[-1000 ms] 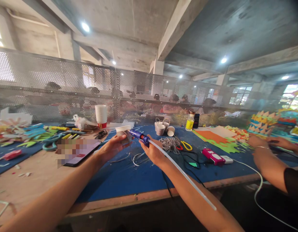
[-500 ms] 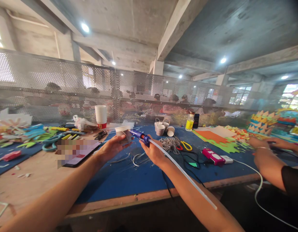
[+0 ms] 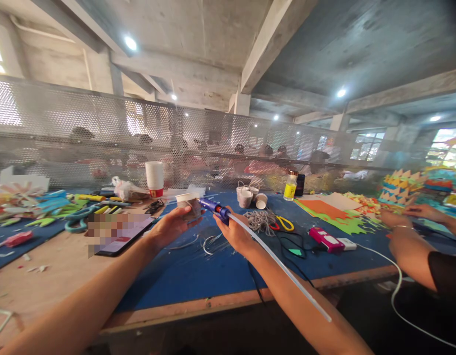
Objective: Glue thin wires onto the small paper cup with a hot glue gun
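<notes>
My left hand (image 3: 173, 226) is closed around a paper cup (image 3: 186, 198), its white rim upward and its lower part wrapped in grey cord. In my right hand (image 3: 233, 231) is a blue hot glue gun (image 3: 214, 206), with its nozzle close to the cup's side; I cannot tell whether it touches. A long clear glue stick (image 3: 283, 268) sticks out of the gun's back and lies over my right forearm. Beyond my right hand lie a tangle of grey cord (image 3: 260, 222) and scissors with yellow and red handles (image 3: 286, 223).
Small cord-wrapped cups (image 3: 244, 198), a stack of paper cups (image 3: 154, 178) and a yellow-labelled bottle (image 3: 290, 186) stand at the back. A phone (image 3: 126, 237) lies left, a pink power strip (image 3: 326, 240) right. At far right are another person's hands (image 3: 401, 229). A perforated screen (image 3: 213, 128) rises behind.
My hands, the cup and the glue gun hold almost the same position. At far right, the other person's hands have shifted slightly over their work.
</notes>
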`<state>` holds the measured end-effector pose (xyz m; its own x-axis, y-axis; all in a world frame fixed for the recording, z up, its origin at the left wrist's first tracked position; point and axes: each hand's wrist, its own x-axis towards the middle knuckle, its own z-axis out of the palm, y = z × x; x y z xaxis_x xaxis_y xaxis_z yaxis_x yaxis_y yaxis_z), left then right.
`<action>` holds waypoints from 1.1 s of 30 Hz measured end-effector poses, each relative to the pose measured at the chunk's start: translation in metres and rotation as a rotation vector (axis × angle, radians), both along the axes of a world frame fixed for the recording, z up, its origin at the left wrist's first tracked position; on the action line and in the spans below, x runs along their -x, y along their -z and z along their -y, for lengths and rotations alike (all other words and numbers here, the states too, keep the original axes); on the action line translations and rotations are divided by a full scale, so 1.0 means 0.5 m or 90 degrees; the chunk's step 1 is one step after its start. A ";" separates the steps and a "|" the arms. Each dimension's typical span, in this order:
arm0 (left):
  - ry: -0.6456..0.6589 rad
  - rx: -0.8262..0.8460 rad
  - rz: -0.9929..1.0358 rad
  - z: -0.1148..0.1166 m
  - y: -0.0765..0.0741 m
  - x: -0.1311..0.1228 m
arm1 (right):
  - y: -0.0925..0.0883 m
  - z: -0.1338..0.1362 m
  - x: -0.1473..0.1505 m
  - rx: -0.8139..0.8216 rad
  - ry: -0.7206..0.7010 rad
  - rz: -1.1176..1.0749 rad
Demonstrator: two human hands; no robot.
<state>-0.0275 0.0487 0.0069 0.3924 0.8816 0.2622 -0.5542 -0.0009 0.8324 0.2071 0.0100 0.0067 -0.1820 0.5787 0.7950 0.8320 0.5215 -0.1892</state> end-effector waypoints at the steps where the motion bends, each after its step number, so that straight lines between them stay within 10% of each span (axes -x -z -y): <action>1: 0.001 0.002 0.000 0.001 0.000 0.000 | 0.000 0.000 0.000 0.002 0.000 -0.001; 9: 0.008 0.011 0.001 0.004 -0.005 0.000 | -0.001 0.001 0.000 0.052 -0.044 -0.090; 15: -0.017 0.033 -0.010 0.017 -0.017 -0.006 | -0.013 -0.025 -0.007 0.277 -0.274 -0.436; 19: -0.022 0.041 -0.014 0.022 -0.019 -0.009 | -0.010 -0.053 -0.022 0.411 -0.261 -0.579; 23: -0.024 0.039 -0.026 0.022 -0.017 -0.012 | 0.008 -0.075 -0.036 0.514 -0.190 -0.470; 33: -0.021 -0.004 -0.054 0.030 -0.015 -0.023 | 0.052 -0.081 -0.028 0.368 0.094 0.021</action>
